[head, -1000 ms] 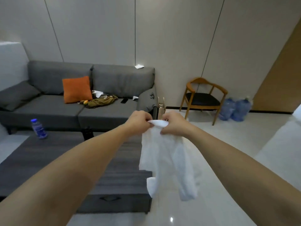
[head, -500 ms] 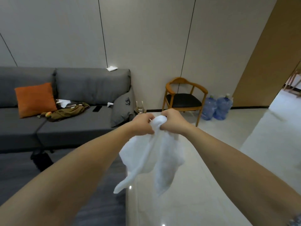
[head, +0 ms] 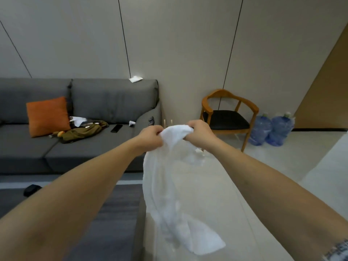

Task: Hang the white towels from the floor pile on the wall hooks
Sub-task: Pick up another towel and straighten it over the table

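white towel (head: 169,178) held up at chest height in front of the person, top edge bunched between both hands, the rest hanging loose over the pale floor (head: 235,194). left hand (head: 150,137) pinches the upper edge with curled fingers; right hand (head: 200,133) grips the same edge just beside it, fingers wrapped over the cloth. compared with a second ago the hands sit slightly further apart, so a short span of edge now shows between them, and the lower part hangs longer and less twisted. the view has also swung: grey sofa (head: 105,117) with orange cushion (head: 47,115) to the left, wooden armchair (head: 227,115) and two blue water jugs (head: 271,129) to the right. reading: edge is being spread to find a hanging point while walking. no wall hooks and no floor pile in view, so the hanging itself is not yet started for this towel.
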Available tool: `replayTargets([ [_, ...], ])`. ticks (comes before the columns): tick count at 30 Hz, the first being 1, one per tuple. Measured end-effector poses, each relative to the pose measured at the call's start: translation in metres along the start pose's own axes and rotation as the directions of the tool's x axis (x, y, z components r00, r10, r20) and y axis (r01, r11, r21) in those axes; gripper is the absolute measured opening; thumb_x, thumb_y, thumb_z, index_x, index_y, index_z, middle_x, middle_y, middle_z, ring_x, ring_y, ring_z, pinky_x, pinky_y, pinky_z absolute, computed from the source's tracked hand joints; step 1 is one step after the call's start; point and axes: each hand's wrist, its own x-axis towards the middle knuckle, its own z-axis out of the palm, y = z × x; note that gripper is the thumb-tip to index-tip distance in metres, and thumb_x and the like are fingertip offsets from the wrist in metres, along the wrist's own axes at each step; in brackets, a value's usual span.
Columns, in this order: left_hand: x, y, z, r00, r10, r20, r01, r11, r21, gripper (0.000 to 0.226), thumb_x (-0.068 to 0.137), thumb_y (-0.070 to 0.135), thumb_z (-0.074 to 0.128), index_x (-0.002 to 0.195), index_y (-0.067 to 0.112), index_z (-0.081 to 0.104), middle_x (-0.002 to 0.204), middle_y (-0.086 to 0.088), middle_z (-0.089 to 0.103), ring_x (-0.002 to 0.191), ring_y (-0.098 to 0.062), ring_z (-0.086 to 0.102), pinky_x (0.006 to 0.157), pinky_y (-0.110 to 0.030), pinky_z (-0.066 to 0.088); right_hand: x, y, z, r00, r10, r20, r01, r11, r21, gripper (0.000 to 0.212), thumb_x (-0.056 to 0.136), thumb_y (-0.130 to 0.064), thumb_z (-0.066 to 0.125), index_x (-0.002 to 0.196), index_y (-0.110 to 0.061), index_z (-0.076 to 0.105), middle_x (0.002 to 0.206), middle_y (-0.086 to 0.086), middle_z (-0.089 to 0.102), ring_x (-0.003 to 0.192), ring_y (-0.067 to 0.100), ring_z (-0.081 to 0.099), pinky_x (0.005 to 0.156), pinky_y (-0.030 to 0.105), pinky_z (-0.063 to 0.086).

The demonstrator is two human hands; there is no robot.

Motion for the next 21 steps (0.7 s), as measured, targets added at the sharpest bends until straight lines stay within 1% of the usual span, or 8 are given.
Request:
replayTargets([
  [2, 0.02, 0.006, 0.01, 0.998, 0.038, 0.048, -0.031, 0.991, -0.133, 0.032, 0.079, 0.007, 0.068, 0.109, 0.015, 0.065, 0.105, -0.007, 0.067, 0.099, -0.024, 0.064, 0.087, -0.044, 0.056, 0.029, -0.017, 0.007, 0.999, -0.018, -0.029, 0.021, 0.994, 0.108, 0.008, 0.084, -0.002, 0.062, 0.086, -0.006, 0.069, 0.078, 0.005, 0.06, 0.072, 0.017, 0.056, 0.056, 0.02, 0.04],
  [5, 0.059, -0.002, 0.008, 0.999, 0.038, -0.03, -0.046, 0.942, -0.332, 0.038, 0.079, 0.005, 0.067, 0.115, 0.017, 0.067, 0.108, -0.005, 0.071, 0.101, -0.018, 0.067, 0.089, -0.04, 0.056, 0.075, -0.032, 0.016, 0.999, -0.026, -0.036, 0.031, 0.986, 0.162, 0.014, 0.078, 0.0, 0.064, 0.083, -0.013, 0.069, 0.086, 0.01, 0.066, 0.078, 0.022, 0.062, 0.058, 0.029, 0.051],
  [8, 0.103, -0.019, -0.018, 0.995, -0.002, -0.098, -0.042, 0.894, -0.446, 0.024, 0.078, 0.012, 0.065, 0.099, 0.021, 0.072, 0.091, 0.001, 0.074, 0.084, -0.008, 0.069, 0.067, -0.024, 0.056, 0.125, -0.032, 0.025, 0.997, 0.014, -0.07, 0.005, 0.964, 0.264, 0.014, 0.075, -0.006, 0.072, 0.086, -0.013, 0.066, 0.083, 0.007, 0.066, 0.076, 0.019, 0.062, 0.063, 0.035, 0.055],
  [11, 0.148, -0.03, -0.057, 0.984, -0.053, -0.173, -0.039, 0.872, -0.488, 0.012, 0.076, 0.011, 0.066, 0.079, 0.02, 0.072, 0.067, 0.009, 0.07, 0.064, -0.005, 0.064, 0.051, -0.016, 0.047, 0.178, -0.039, 0.035, 0.997, 0.066, 0.038, -0.076, 0.897, 0.434, 0.011, 0.075, -0.009, 0.076, 0.081, -0.01, 0.066, 0.073, 0.007, 0.065, 0.068, 0.019, 0.061, 0.058, 0.03, 0.05],
  [14, 0.186, -0.044, -0.096, 0.979, -0.097, -0.181, 0.021, 0.923, -0.383, 0.015, 0.076, 0.012, 0.069, 0.089, 0.019, 0.072, 0.082, -0.001, 0.069, 0.074, -0.014, 0.063, 0.064, -0.027, 0.052, 0.229, -0.064, 0.046, 0.998, 0.046, 0.044, -0.062, 0.836, 0.545, 0.027, 0.065, -0.007, 0.075, 0.091, -0.005, 0.068, 0.076, 0.006, 0.066, 0.07, 0.017, 0.061, 0.056, 0.023, 0.048],
  [16, 0.201, -0.055, -0.123, 0.974, -0.117, -0.194, 0.034, 0.923, -0.384, 0.024, 0.069, 0.02, 0.068, 0.093, 0.02, 0.071, 0.078, 0.001, 0.067, 0.067, -0.012, 0.062, 0.055, -0.025, 0.05, 0.258, -0.083, 0.054, 1.0, 0.012, 0.013, -0.018, 0.773, 0.634, 0.037, 0.056, -0.006, 0.072, 0.093, -0.007, 0.069, 0.079, 0.005, 0.069, 0.068, 0.013, 0.063, 0.054, 0.021, 0.049],
  [18, 0.207, -0.072, -0.148, 0.952, -0.171, -0.255, 0.052, 0.908, -0.417, 0.027, 0.067, 0.023, 0.065, 0.093, 0.018, 0.071, 0.074, 0.003, 0.065, 0.063, -0.011, 0.06, 0.051, -0.021, 0.046, 0.285, -0.101, 0.065, 0.998, -0.063, 0.03, 0.024, 0.713, 0.701, 0.029, 0.063, -0.002, 0.072, 0.091, -0.01, 0.073, 0.079, 0.005, 0.073, 0.068, 0.012, 0.068, 0.056, 0.022, 0.052],
  [21, 0.208, -0.109, -0.179, 0.898, -0.266, -0.35, 0.076, 0.878, -0.472, 0.023, 0.073, 0.014, 0.061, 0.094, 0.009, 0.07, 0.086, -0.008, 0.067, 0.078, -0.022, 0.063, 0.069, -0.034, 0.049, 0.315, -0.131, 0.09, 0.973, -0.155, 0.171, -0.034, 0.639, 0.769, 0.014, 0.08, -0.003, 0.068, 0.093, -0.005, 0.074, 0.082, 0.01, 0.073, 0.069, 0.017, 0.069, 0.056, 0.027, 0.054],
])
